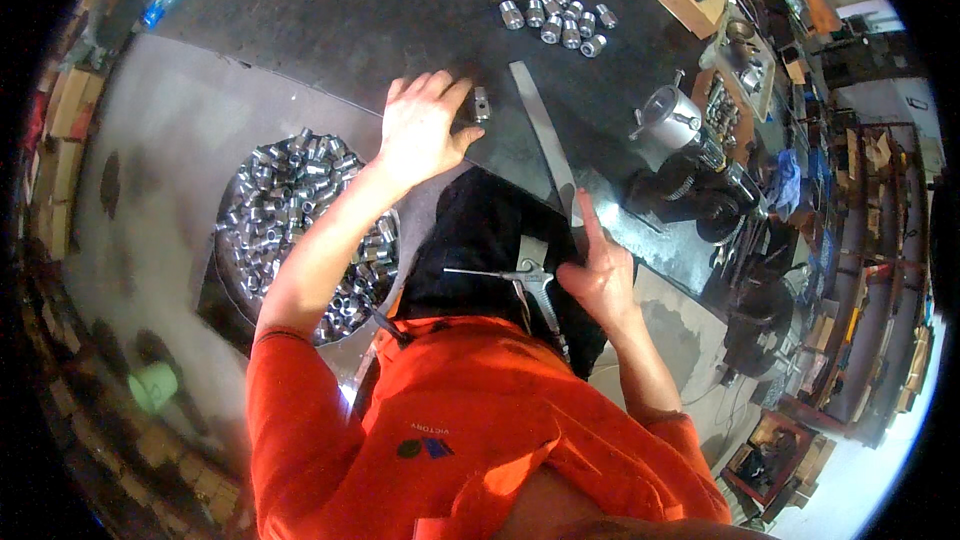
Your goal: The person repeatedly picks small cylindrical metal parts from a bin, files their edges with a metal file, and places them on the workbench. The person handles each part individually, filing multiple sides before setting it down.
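- Silver cylindrical metal fittings (290, 205), three lots: one heaped, one grouped, one single.
- Dark grey, flat tabletop (330, 15): carries the grouped lot and the single piece.
- Round grey tub (397, 270), beside the tabletop on the person's left: filled with the heaped lot, far too many to count.
- Long, flat, grey metal bar (543, 127): aslant, far end over the tabletop, near end by the right hand.
- Silver air blow gun with thin nozzle (535, 282): over the person's lap, just beside the right thumb.
- Small group of silver fittings (570, 25): about ten, loosely clustered on the far tabletop. Judged by count, a minor share; if these are the finished pieces, most remain in the tub. No visible mark settles which lot is finished.
- Left hand (425, 130): grip released, fingers spread.
- Right hand (600, 275): index extended along the bar's near end; whether the grip grasps anything, cannot tell.
- Lone silver fitting with dark hole (481, 104): on the tabletop, just beside the left fingertips.
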A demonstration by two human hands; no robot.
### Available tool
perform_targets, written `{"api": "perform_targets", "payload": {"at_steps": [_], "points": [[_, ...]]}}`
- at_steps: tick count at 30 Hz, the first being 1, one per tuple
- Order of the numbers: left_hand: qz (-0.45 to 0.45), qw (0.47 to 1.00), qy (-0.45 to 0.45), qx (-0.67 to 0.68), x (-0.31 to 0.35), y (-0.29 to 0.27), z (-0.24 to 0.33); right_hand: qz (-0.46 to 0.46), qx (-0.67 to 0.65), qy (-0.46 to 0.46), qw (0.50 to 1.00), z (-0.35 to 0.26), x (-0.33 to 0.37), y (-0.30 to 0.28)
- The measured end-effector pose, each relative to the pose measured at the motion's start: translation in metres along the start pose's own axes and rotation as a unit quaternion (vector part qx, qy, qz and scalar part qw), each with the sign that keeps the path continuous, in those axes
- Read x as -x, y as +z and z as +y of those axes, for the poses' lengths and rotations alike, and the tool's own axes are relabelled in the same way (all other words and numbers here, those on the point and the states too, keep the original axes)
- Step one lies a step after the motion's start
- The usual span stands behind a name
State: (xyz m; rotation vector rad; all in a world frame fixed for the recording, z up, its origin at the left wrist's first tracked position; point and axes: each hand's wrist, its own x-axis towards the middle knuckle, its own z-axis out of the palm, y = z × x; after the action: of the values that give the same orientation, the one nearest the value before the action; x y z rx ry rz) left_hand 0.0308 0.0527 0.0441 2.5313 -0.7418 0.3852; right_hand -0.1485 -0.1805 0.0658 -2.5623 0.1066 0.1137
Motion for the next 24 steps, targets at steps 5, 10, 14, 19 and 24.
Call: {"api": "perform_targets", "payload": {"at_steps": [5,10,14,19,24], "points": [[0.067,0.996,-0.011,0.052,0.004,0.022,-0.008,0.014,0.019,-0.033,0.999,0.005,-0.012,0.009],[0.123,0.988,-0.071,0.066,0.012,0.043,0.006,0.011,0.007,-0.037,0.999,0.006,-0.015,0.003],[0.136,0.986,-0.071,0.060,0.013,0.046,0.011,-0.017,-0.028,-0.039,0.999,0.013,-0.018,-0.002],[0.143,0.985,-0.084,0.055,0.018,0.048,0.008,-0.046,-0.113,-0.010,0.992,-0.004,-0.018,-0.015],[0.147,0.984,-0.077,0.056,0.018,0.051,0.011,-0.046,-0.189,0.041,0.980,-0.021,-0.014,-0.007]]}}
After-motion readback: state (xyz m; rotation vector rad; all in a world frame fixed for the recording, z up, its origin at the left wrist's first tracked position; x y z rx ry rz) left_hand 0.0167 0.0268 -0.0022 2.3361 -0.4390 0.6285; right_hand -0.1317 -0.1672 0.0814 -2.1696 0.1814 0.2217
